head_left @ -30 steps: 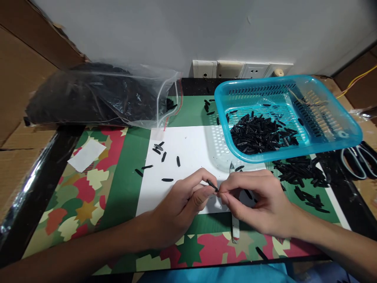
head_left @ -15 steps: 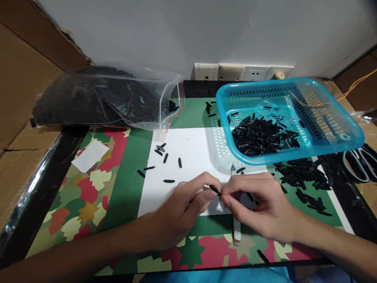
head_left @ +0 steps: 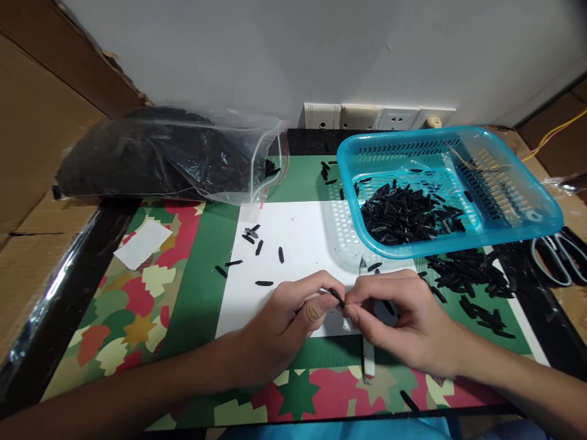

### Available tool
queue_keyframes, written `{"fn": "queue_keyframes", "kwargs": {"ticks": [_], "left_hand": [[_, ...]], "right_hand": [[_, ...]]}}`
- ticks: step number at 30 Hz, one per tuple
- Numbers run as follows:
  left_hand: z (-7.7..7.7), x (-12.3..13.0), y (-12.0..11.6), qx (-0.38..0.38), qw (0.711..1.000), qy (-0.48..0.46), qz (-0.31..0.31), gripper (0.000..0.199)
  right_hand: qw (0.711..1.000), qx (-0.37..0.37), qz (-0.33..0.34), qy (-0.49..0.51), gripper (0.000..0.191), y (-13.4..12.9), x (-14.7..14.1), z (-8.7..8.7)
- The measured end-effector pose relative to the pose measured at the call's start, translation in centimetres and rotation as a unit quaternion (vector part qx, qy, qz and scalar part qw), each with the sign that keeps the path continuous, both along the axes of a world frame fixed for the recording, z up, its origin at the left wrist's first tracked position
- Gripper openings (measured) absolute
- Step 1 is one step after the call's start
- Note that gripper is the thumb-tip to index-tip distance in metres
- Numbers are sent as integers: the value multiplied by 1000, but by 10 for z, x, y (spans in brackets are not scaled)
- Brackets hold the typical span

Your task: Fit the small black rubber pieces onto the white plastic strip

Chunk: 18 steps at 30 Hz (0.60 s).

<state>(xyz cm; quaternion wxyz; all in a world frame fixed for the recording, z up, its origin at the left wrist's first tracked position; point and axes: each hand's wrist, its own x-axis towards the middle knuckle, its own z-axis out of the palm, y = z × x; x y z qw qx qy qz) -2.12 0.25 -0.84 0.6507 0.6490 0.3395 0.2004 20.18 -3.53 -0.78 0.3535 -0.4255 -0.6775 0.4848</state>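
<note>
Between my two hands is one small black strip (head_left: 337, 297), over the white paper (head_left: 302, 232). My left hand (head_left: 300, 315) pinches it between thumb and forefinger. The fingertips of my right hand (head_left: 397, 315) are closed on its other end. A white pen-like tool (head_left: 368, 357) lies partly under my right hand. Several loose black strips (head_left: 263, 283) are scattered on the paper to the left. The blue basket (head_left: 440, 249) holds a heap of black strips (head_left: 398, 214), and another pile (head_left: 472, 272) lies in front of it.
A clear zip bag (head_left: 174, 156) full of black material lies at the back left. Scissors (head_left: 553, 263) rest at the right edge. A white paper scrap (head_left: 143, 243) is on the left of the patterned sheet. Wall sockets (head_left: 362, 116) are behind.
The view has shifted slightly. The black strip sits a little differently between my fingertips, with less of it showing; both hands stay closed on it.
</note>
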Motion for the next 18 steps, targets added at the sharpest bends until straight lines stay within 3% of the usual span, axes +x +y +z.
{"fn": "queue_keyframes", "kwargs": {"ticks": [18], "left_hand": [[-1, -3, 2, -8, 999, 23, -31, 36]], "right_hand": [[999, -1, -33, 2, 21, 5, 0, -1]]}}
